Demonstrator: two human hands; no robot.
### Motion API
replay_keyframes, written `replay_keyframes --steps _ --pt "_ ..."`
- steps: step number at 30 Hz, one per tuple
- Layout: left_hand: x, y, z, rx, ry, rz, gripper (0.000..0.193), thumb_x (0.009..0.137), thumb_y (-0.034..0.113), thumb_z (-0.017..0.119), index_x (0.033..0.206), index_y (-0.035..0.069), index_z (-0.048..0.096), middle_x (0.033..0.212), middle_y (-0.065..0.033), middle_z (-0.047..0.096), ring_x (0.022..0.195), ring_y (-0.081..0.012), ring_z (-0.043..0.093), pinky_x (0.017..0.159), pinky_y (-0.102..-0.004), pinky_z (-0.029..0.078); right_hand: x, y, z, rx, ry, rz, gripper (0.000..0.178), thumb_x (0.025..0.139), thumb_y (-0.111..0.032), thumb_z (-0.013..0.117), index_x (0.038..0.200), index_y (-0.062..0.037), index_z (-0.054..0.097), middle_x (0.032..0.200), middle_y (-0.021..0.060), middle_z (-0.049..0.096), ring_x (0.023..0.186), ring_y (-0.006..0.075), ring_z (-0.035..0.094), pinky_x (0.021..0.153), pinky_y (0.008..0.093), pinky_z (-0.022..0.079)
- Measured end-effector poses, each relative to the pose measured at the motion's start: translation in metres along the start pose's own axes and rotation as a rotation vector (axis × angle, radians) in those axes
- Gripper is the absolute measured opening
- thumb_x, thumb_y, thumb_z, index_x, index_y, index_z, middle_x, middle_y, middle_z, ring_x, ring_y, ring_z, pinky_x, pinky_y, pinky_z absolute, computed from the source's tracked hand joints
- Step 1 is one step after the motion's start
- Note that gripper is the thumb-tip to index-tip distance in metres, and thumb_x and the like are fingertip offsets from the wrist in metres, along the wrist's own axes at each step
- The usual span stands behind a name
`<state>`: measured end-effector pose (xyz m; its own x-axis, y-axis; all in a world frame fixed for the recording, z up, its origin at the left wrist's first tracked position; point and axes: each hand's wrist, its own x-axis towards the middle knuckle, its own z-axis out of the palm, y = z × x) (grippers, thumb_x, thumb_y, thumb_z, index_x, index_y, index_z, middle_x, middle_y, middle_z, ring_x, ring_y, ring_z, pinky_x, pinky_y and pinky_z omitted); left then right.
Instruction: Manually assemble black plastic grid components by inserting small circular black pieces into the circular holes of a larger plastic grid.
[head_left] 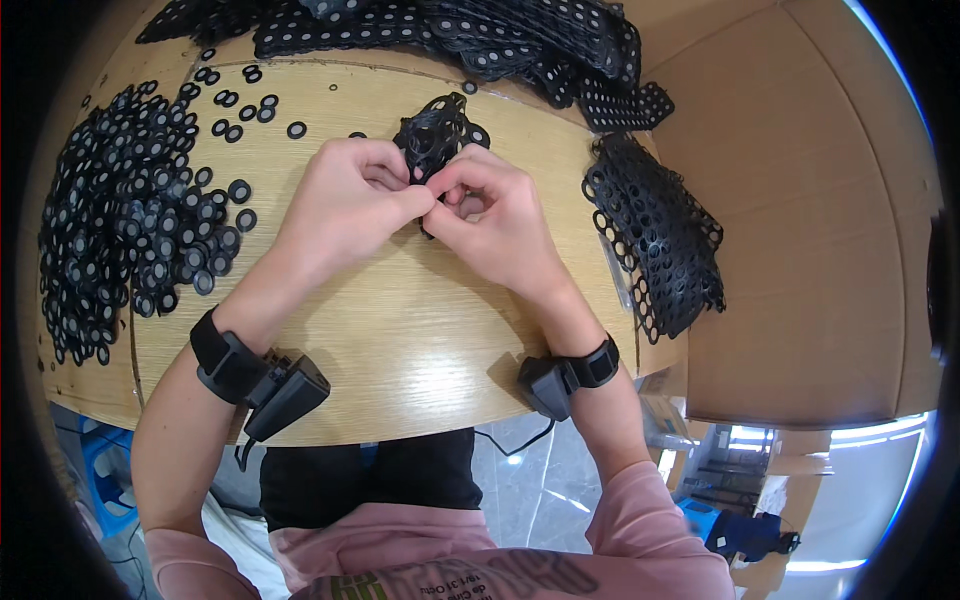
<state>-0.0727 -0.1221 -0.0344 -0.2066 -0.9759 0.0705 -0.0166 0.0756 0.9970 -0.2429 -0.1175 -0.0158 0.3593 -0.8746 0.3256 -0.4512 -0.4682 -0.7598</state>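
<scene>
We record the table (380, 345) as pale yellow with fine wood grain, whitened by glare at its near side. At left, we find the discs (90, 220) black-rimmed with grey centres. The far sheets (490, 45) are black, patterned with rows of pale dots. We note the web (437, 128) at centre as black lattice, and the mesh (655, 235) at right as black with a repeating round-hole pattern. We log the cardboard (800, 230) as brown, the shirt (640, 545) pink with dark and green print, the trousers (370, 485) black, the straps (225, 362) black.
</scene>
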Motion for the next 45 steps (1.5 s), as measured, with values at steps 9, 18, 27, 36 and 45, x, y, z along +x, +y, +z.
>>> replay_keyframes --steps 9,18,27,36,45 --pt "0.002 0.004 -0.001 -0.219 -0.08 -0.077 0.009 0.079 0.001 0.062 0.085 -0.005 0.063 0.078 -0.0098 0.066 0.071 -0.0125 0.064 0.064 -0.0229 0.051 0.001 0.002 -0.004 0.377 0.021 0.178 0.005 0.076 -0.001 0.064 0.078 0.0036 0.063 0.077 0.0018 0.055 0.064 0.0077 0.053 0.052 0.0215 0.045" --pt "0.007 0.014 -0.018 -0.152 -0.058 -0.084 0.007 0.081 0.0 0.056 0.083 -0.002 0.062 0.077 -0.0089 0.067 0.069 -0.0117 0.063 0.063 -0.0215 0.049 0.006 0.013 -0.017 0.697 0.076 0.303 0.009 0.082 -0.007 0.059 0.084 0.0011 0.062 0.077 0.004 0.061 0.064 0.0104 0.057 0.058 0.023 0.046" --pt "0.019 -0.009 -0.053 0.863 0.444 0.24 0.016 0.078 -0.001 0.051 0.089 -0.001 0.063 0.082 -0.0112 0.064 0.075 -0.0158 0.062 0.07 -0.0267 0.048 0.011 0.02 -0.034 0.777 0.083 0.402 0.007 0.085 -0.008 0.053 0.086 -0.0024 0.058 0.077 0.0038 0.059 0.067 0.0114 0.055 0.061 0.0262 0.047" --pt "0.003 0.017 -0.009 0.068 -0.046 0.127 0.028 0.087 0.013 0.06 0.113 0.003 0.057 0.105 -0.0085 0.061 0.098 -0.0161 0.058 0.082 -0.0292 0.046 0.007 0.004 -0.028 0.891 0.004 0.348 0.005 0.085 -0.007 0.056 0.089 -0.0036 0.057 0.082 0.002 0.058 0.072 0.0092 0.055 0.064 0.0248 0.047" --pt "0.002 0.014 -0.008 -0.099 -0.094 0.184 0.027 0.085 0.015 0.067 0.106 0.003 0.055 0.1 -0.0086 0.063 0.092 -0.0149 0.057 0.078 -0.0276 0.045 0.008 -0.001 -0.021 0.554 0.113 0.198 0.012 0.081 0.001 0.064 0.09 -0.0002 0.056 0.085 0.0007 0.055 0.077 0.006 0.054 0.065 0.0223 0.052"
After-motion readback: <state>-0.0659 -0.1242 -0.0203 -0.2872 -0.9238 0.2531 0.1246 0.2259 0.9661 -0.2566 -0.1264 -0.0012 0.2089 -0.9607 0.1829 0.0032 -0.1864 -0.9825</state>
